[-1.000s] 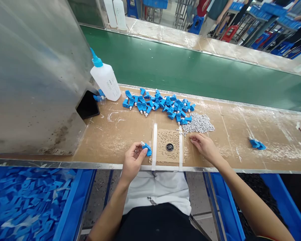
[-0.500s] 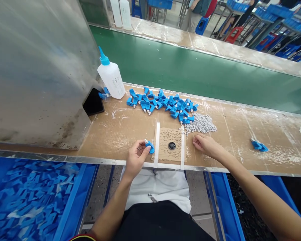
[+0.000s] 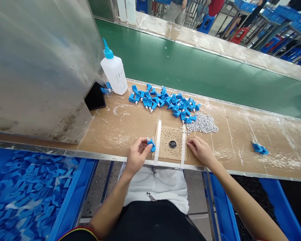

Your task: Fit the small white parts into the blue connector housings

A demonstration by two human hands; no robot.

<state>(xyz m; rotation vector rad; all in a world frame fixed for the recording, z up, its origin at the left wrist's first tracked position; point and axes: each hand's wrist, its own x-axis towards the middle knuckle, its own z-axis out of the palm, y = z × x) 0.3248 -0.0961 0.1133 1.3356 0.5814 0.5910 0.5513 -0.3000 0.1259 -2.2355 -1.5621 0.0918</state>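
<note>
Between thumb and fingers, my left hand [image 3: 137,154] grips a blue plastic part [image 3: 152,145] with a small white tip, just left of a taped cardboard pad [image 3: 167,152]. My right hand [image 3: 201,149] is closed in a pinch at the pad's right side; whatever small thing it may hold is too small to make out. On the pad lies a round black dish [image 3: 173,144], with dark marks around it. Beyond the pad spreads a pile of similar blue parts [image 3: 163,100], several with white tips. A heap of small grey-white pieces [image 3: 203,123] adjoins it.
A white squeeze bottle [image 3: 114,75] with a blue nozzle stands back left, near a black flat object [image 3: 95,97] and a metal panel [image 3: 40,67]. Blue parts [image 3: 260,148] lie far right. A bin [image 3: 72,201] of blue parts sits below left. Behind runs a green belt [image 3: 190,62].
My right hand has moved left and slightly down, from near the grey-white heap to the pad's right edge, fingertips pinched. My left hand still holds the blue part. The view has shifted slightly.
</note>
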